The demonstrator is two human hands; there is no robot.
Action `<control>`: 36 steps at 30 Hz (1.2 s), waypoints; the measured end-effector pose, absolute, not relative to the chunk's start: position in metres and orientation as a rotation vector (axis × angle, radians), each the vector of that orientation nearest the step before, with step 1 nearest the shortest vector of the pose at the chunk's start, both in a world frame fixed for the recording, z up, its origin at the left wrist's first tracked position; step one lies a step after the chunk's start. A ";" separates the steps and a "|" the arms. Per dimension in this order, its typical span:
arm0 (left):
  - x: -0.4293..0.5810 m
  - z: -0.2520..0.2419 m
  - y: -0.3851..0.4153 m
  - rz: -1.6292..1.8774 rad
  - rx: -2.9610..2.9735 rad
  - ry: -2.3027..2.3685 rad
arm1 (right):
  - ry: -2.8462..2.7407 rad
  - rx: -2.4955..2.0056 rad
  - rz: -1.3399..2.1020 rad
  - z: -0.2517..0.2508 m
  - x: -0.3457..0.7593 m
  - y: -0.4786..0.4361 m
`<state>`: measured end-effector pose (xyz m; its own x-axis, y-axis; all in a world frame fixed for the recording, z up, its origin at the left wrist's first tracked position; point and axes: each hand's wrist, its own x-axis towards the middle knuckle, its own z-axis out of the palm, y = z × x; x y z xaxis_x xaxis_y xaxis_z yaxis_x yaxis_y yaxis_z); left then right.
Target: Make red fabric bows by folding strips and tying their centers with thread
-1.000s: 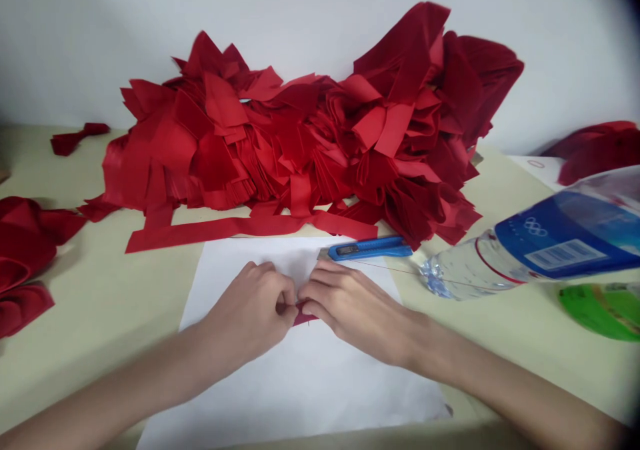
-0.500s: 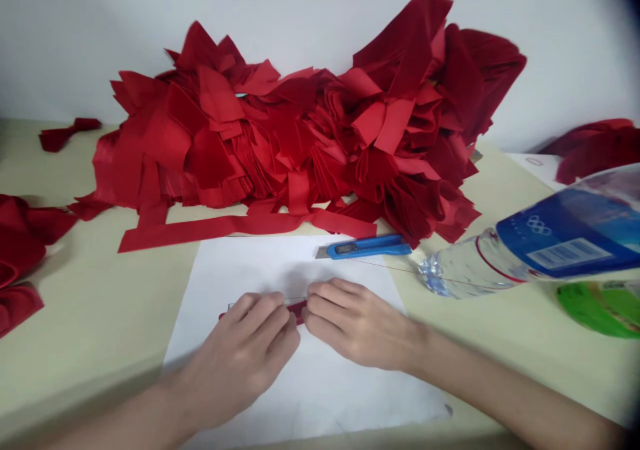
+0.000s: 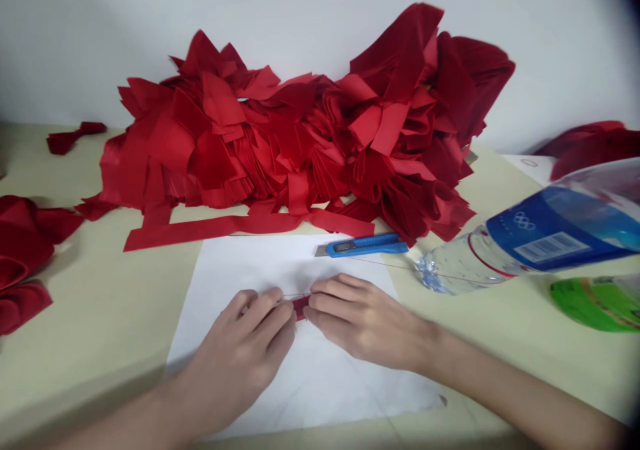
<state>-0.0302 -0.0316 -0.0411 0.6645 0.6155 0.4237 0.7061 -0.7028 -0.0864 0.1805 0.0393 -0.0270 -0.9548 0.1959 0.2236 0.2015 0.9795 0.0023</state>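
Between my two hands is a narrow folded piece of red ribbon (image 3: 301, 307), mostly covered by the fingers. My left hand (image 3: 253, 343) is closed on its left part, fingertips bent down. From the right, my right hand (image 3: 350, 313) pinches the other end. A thin thread shows along the ribbon's upper edge between the fingers. White paper (image 3: 320, 397) lies beneath both hands. Just beyond them, a blue box cutter (image 3: 367, 245) rests with its blade pointing left, and a thin red thread (image 3: 383, 263) runs from near it to the bottle.
A big heap of red ribbon pieces (image 3: 280, 143) stands against the wall. A long red strip (image 3: 240, 225) lies before it. To the right are a water bottle on its side (image 3: 545, 233) and a green object (image 3: 595, 303). More red ribbon (image 3: 25, 257) lies at the left.
The view has shifted slightly. Both hands stay on the ribbon, whose left end, seen before beside my left hand, is now hidden behind the fingers.
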 end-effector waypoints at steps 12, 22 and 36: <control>-0.024 -0.046 -0.020 -0.825 -2.736 -1.445 | -2.859 -0.475 0.145 -0.027 0.168 0.047; -0.019 -0.032 -0.018 -0.621 -2.663 -1.436 | -2.845 -0.404 -0.240 -0.039 0.165 0.042; -0.023 0.000 0.032 -0.541 -3.347 -1.445 | -2.871 -0.810 0.887 0.009 0.175 0.059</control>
<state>-0.0230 0.0316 0.0001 0.6748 0.7366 0.0445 0.5846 -0.5704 0.5770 0.1752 0.0585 0.0087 -0.8639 0.4888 -0.1211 0.4719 0.7018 -0.5336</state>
